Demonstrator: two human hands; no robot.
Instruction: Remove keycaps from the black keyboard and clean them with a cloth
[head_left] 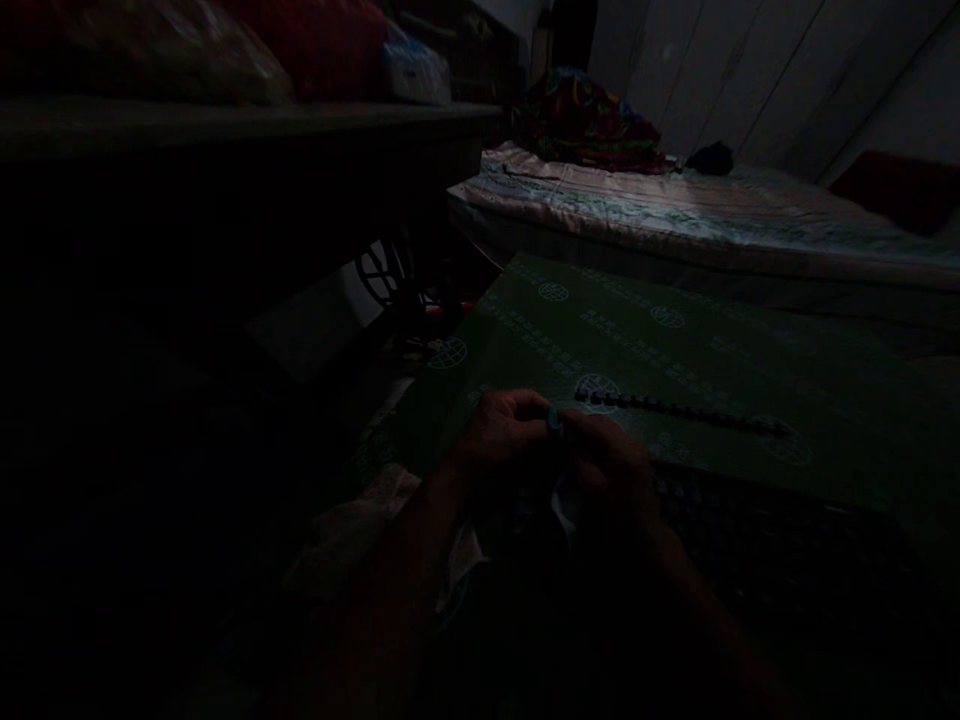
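The scene is very dark. My left hand (501,432) and my right hand (613,462) meet over a green printed board (525,310), fingertips pinched together. Between them shows a small rounded teal piece (554,420), too dim to name. Both hands seem to grip it. Below the fingers hangs a pale bluish bit (564,510), which I cannot identify. Just beyond my right hand, a narrow black strip with a notched edge (682,409) lies across the board. To the right of that hand sits a dark mass of small, key-like bumps (780,530).
A crumpled pale cloth (375,515) lies by my left forearm. A dark tabletop edge (360,120) with bags (315,50) juts in at upper left. Behind the board stands a bed with a striped sheet (637,205) and a bundled patterned cloth (585,120).
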